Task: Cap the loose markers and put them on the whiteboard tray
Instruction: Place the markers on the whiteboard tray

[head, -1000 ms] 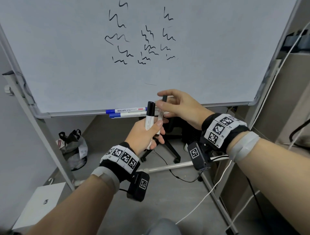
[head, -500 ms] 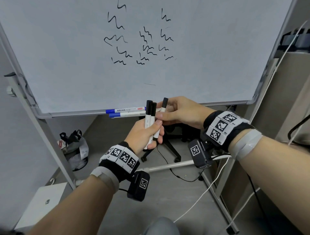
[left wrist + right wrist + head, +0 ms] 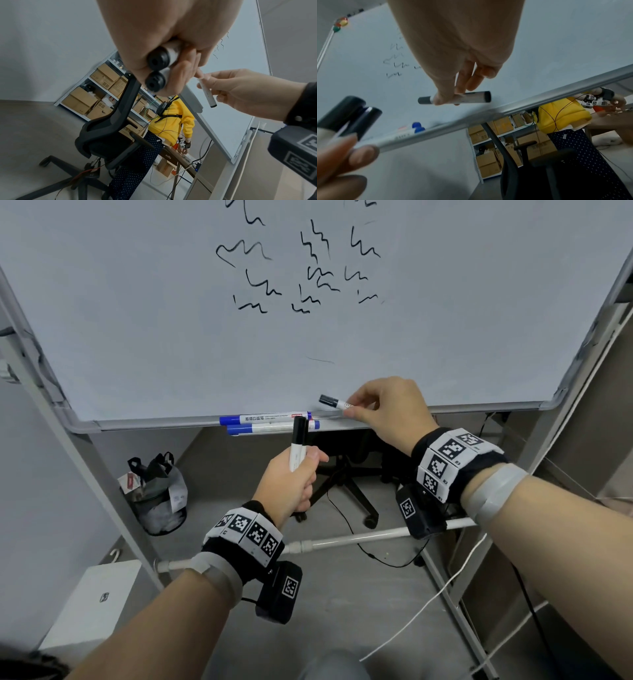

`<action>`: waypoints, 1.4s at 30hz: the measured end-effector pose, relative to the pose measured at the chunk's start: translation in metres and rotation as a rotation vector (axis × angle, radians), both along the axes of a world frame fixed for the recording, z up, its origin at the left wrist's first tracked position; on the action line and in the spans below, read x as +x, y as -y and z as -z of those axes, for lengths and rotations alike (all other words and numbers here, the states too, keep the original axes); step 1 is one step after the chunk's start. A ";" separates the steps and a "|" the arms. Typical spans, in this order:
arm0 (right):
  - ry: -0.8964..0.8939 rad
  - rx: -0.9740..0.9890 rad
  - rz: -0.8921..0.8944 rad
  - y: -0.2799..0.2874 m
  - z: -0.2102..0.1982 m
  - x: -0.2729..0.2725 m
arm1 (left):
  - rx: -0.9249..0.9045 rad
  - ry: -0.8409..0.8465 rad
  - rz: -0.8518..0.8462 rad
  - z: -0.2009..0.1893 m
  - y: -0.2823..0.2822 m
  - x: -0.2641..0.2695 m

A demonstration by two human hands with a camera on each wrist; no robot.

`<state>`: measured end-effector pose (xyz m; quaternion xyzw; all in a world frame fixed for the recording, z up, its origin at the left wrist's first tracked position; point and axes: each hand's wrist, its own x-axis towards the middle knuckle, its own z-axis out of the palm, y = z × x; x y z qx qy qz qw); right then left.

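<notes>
My left hand (image 3: 291,481) grips two capped black markers (image 3: 297,445) upright, below the whiteboard tray (image 3: 154,424); their butt ends (image 3: 157,70) poke out of the fist in the left wrist view. My right hand (image 3: 383,405) pinches a third capped black marker (image 3: 334,402) almost level, cap pointing left, just above the tray's right part. In the right wrist view this marker (image 3: 455,99) sits between thumb and fingers in front of the board. Two blue-capped markers (image 3: 270,422) lie on the tray.
The whiteboard (image 3: 171,302) carries black scribbles and stands on a metal frame (image 3: 342,541). A black office chair (image 3: 109,132) stands behind it, with a person in a yellow top (image 3: 171,119) and shelves of cardboard boxes (image 3: 89,93) beyond. A bag (image 3: 154,494) and cables lie on the floor.
My right hand has taken one marker away from the left hand's bundle, moved it up and right to the tray and turned it level. The left hand now holds two markers.
</notes>
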<state>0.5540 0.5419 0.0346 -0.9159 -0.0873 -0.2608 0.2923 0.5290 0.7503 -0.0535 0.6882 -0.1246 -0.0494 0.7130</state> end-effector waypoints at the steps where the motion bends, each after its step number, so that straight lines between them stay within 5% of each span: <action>1: -0.008 -0.027 0.005 -0.001 0.002 0.003 | -0.002 -0.001 -0.002 0.001 0.000 0.002; 14: -0.062 -0.036 0.005 -0.005 0.013 0.020 | -0.020 0.023 0.042 0.007 0.001 0.008; 20: 0.006 0.105 -0.026 -0.006 0.012 0.008 | 0.077 0.163 0.056 0.002 0.000 0.000; 26: -0.368 0.333 -0.415 -0.010 -0.006 -0.029 | -0.027 0.084 0.165 -0.006 0.008 -0.005; 32: -0.472 0.338 -0.603 -0.004 -0.010 -0.047 | -0.081 0.043 0.303 -0.018 0.018 -0.021; 35: -0.446 0.420 -0.571 -0.001 -0.007 -0.044 | -0.060 0.042 0.318 -0.020 0.019 -0.024; 40: -0.154 0.859 -0.438 0.002 -0.020 -0.038 | -0.023 0.025 0.153 -0.013 0.013 -0.020; 42: -0.043 0.785 -0.309 0.005 -0.023 -0.034 | 0.008 0.055 0.049 -0.009 0.011 -0.014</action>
